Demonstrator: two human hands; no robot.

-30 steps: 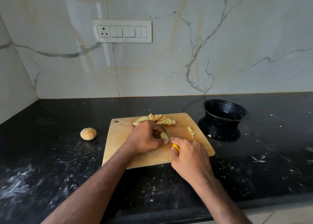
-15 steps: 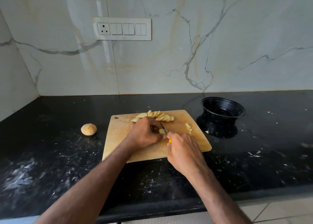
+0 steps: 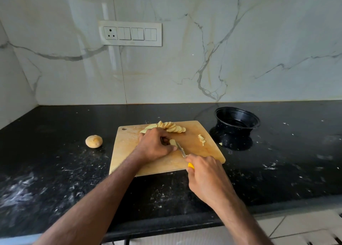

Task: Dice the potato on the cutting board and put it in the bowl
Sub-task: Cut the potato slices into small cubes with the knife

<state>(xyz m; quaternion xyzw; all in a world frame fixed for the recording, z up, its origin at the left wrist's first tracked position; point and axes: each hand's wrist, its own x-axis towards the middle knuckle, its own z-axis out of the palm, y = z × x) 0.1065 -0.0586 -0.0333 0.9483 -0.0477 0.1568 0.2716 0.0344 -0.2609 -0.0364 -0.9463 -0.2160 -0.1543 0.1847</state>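
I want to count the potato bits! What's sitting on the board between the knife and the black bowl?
In the head view, a small pile of cut potato pieces lies on the cutting board between the knife and the black bowl.

Between the pale wooden cutting board [image 3: 129, 148] and the round black plastic bowl [image 3: 237, 121] runs a narrow strip of black speckled stone countertop [image 3: 296, 152], with one small potato scrap lying in it. On the board's right part a small heap of cut potato pieces [image 3: 202, 139] sits in the way toward the bowl. A fanned row of pale potato slices [image 3: 171, 127] lines the far edge. Left of the board, a whole round potato [image 3: 94, 141] stands apart on open counter.
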